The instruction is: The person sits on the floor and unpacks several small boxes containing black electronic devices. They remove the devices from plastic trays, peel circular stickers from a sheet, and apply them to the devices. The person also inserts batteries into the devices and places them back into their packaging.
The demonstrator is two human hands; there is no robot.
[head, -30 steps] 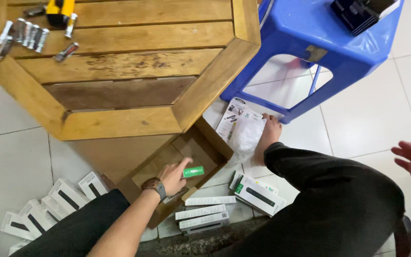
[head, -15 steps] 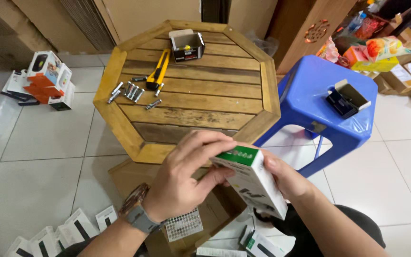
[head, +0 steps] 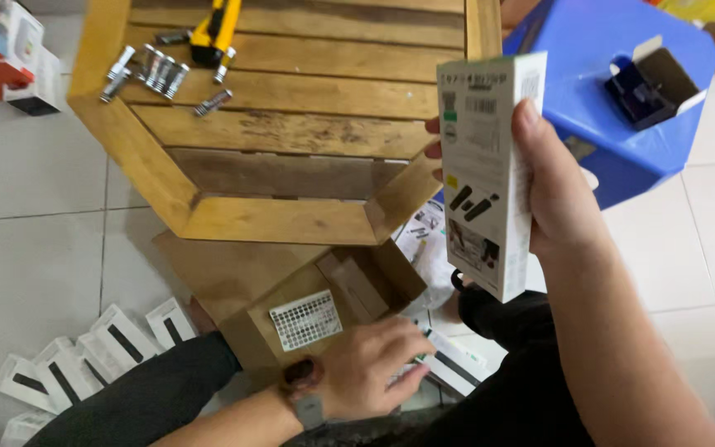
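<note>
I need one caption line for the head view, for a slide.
Right hand holds up a white carton; left hand reaches to boxes on the floor.

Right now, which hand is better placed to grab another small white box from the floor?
Left hand: it is down at the white boxes beside the cardboard carton. The right hand is raised, holding an upright white box.

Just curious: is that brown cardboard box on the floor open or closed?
Open: the cardboard box has its flaps spread out, and its inside shows beside the left hand.
</note>
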